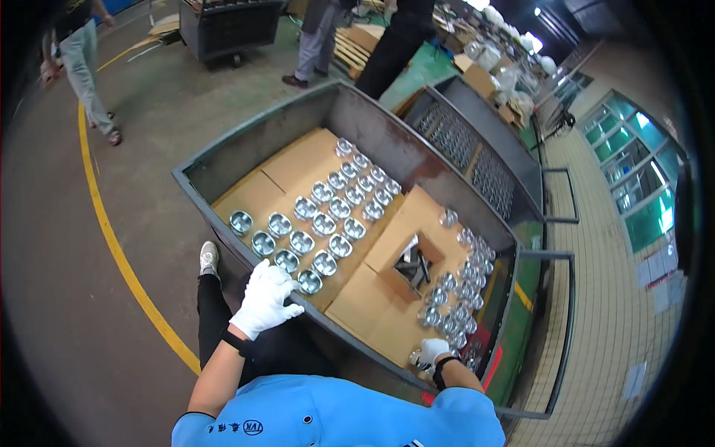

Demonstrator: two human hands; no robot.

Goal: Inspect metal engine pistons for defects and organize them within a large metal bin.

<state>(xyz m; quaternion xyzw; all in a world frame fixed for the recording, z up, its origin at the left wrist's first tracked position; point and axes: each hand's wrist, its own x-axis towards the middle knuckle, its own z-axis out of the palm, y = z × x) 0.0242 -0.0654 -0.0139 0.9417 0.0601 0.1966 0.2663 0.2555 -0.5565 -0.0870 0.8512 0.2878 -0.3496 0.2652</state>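
Note:
My left hand [267,299], in a white glove, rests at the near rim of a grey metal bin [246,123]. Its thumb is apart from the fingers and nothing shows in its grasp. Just beyond it, shiny metal pistons [301,241] stand in rows on a cardboard sheet [249,192]. My right hand [433,349], also gloved, is down in the bin's near right corner. Its fingers are closed round a piston [417,359], partly hidden by the glove. More pistons [449,325] crowd along the right side, close to that hand.
A cardboard box [433,257] with dark pieces sits inside the bin. Behind it stands another bin [488,141] filled with small metal parts. A handle frame [570,328] juts out at the right. People stand beyond the bin, and another person [83,63] is at the far left.

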